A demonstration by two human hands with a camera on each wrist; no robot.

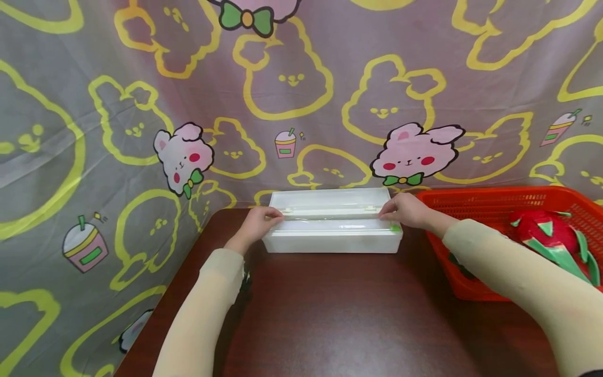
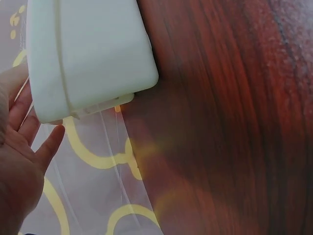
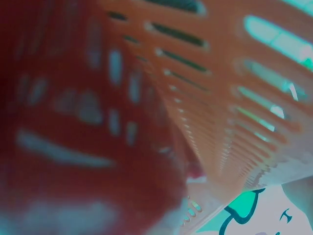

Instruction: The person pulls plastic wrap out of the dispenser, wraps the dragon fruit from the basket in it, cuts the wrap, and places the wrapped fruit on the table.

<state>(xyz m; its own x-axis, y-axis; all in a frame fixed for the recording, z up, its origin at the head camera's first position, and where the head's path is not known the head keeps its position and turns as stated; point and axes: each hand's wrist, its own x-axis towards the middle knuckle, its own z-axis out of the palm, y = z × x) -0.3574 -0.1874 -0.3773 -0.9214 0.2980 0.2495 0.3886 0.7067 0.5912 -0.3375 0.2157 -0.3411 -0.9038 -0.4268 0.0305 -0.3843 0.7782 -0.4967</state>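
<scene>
A white cling film dispenser [image 1: 332,243] stands at the far edge of the table, its lid [image 1: 330,197] raised toward the curtain. Clear film [image 1: 353,224] spans its opening, and a green slider [image 1: 394,228] sits at the right end. My left hand [image 1: 256,225] pinches the film's edge at the left end. At the right end my right hand [image 1: 409,209] pinches the same edge. The left wrist view has the dispenser's end [image 2: 102,54] close up, with left-hand fingers [image 2: 50,147] beside it. My right hand is out of sight in the right wrist view.
To the right is an orange-red slotted basket [image 1: 452,269], holding a plush dragon fruit [image 1: 546,233]. My right forearm passes over the basket's near side. A patterned curtain [image 1: 330,131] hangs behind and left of the dark wooden table [image 1: 330,314].
</scene>
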